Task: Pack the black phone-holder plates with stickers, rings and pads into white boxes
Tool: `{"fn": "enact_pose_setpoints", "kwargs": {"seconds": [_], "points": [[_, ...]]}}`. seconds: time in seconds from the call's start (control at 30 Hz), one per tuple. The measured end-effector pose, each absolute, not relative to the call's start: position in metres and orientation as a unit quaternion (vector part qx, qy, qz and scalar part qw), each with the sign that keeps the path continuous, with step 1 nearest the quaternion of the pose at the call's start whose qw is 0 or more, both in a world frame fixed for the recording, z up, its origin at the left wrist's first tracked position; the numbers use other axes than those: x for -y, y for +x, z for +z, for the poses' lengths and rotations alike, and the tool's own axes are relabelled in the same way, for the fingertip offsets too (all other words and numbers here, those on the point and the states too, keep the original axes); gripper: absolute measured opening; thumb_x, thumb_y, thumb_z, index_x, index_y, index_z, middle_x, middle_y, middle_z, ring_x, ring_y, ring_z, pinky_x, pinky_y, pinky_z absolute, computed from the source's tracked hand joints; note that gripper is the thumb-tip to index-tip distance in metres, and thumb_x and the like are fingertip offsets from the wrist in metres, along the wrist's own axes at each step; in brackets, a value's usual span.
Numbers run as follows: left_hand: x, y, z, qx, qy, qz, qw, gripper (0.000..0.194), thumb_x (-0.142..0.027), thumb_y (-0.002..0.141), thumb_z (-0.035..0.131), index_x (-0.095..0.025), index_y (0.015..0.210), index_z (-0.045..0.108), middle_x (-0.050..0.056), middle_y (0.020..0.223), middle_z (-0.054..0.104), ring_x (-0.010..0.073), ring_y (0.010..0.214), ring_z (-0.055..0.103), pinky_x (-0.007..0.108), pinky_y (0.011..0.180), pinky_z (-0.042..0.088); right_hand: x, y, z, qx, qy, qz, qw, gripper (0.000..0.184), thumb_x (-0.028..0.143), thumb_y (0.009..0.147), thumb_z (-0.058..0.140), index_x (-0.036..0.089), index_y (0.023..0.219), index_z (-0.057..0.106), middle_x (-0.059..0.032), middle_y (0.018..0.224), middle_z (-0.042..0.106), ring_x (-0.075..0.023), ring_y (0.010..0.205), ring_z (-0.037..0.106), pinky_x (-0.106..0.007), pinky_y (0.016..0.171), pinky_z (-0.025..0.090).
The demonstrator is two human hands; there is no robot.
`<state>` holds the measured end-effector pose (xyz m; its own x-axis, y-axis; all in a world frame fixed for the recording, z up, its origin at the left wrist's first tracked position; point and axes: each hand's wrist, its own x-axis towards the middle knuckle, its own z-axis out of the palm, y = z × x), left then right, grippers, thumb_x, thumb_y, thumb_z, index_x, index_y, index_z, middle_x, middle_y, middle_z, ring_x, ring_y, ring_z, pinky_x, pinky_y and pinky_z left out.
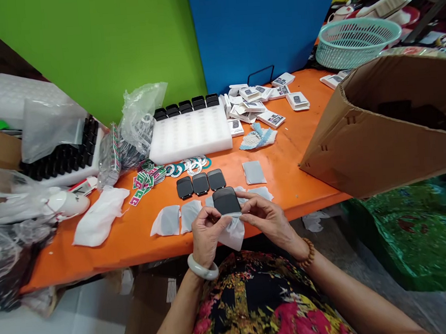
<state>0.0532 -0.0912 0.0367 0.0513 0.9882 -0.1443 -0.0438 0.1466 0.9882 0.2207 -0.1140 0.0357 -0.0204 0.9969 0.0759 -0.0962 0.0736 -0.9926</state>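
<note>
Over the table's front edge, both hands hold a flat black rounded-square device (226, 201) partly inside a thin white sleeve (232, 234). My left hand (207, 229) pinches the sleeve's mouth at the lower left. My right hand (266, 215) grips the right side, thumb on the sleeve and fingers by the device's edge. Just beyond lie three similar black devices (200, 184) in a row. Several sleeved pieces (169, 220) lie flat along the front edge, some partly hidden by my hands. One more sleeved piece (254, 173) rests further back on the right.
A white foam tray (190, 133) with black pieces behind it stands at the back. Small white boxes (254, 103) are heaped beside it. Ring stickers (188, 166) and coloured cards (144, 184) lie left of centre. A large open carton (339, 143) stands right; a green basket (357, 40) sits behind.
</note>
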Motion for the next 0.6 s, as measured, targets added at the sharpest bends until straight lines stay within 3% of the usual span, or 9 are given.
{"fn": "enact_pose_setpoints", "kwargs": {"seconds": [0.17,0.37,0.47,0.6], "points": [[0.091,0.052,0.036,-0.518,0.472,0.448,0.555,0.028,-0.034,0.064,0.078,-0.017,0.063,0.057,-0.005,0.058,0.049,0.0077,0.054,0.040,0.020,0.051,0.033,0.114,0.216,0.032,0.474,-0.442,0.541,0.536,0.025,0.040,0.079,0.068,0.019,0.071,0.056,-0.0084,0.110,0.061,-0.0204,0.100,0.059,-0.032,0.083,0.049],[0.089,0.049,0.042,-0.513,0.501,0.412,0.562,0.029,-0.035,0.064,0.077,-0.016,0.059,0.056,-0.005,0.054,0.049,0.0071,0.051,0.038,0.020,0.048,0.030,0.112,0.234,0.036,0.561,-0.407,0.533,0.486,0.015,0.031,0.087,0.061,0.021,0.078,0.055,-0.0062,0.110,0.057,-0.0180,0.099,0.057,-0.032,0.086,0.047],[0.086,0.047,0.046,-0.500,0.516,0.390,0.577,0.028,-0.034,0.063,0.078,-0.016,0.060,0.057,-0.004,0.053,0.049,0.0071,0.050,0.038,0.020,0.047,0.030,0.108,0.245,0.045,0.636,-0.385,0.494,0.450,0.011,0.027,0.089,0.058,0.021,0.080,0.057,-0.0070,0.117,0.054,-0.0188,0.108,0.054,-0.035,0.095,0.044],[0.081,0.045,0.049,-0.481,0.522,0.380,0.593,0.029,-0.033,0.062,0.079,-0.016,0.058,0.056,-0.004,0.053,0.048,0.0068,0.050,0.036,0.020,0.047,0.028,0.105,0.253,0.052,0.647,-0.400,0.476,0.441,0.010,0.028,0.089,0.058,0.021,0.083,0.059,-0.0074,0.142,0.039,-0.0231,0.131,0.040,-0.042,0.106,0.036]]}}
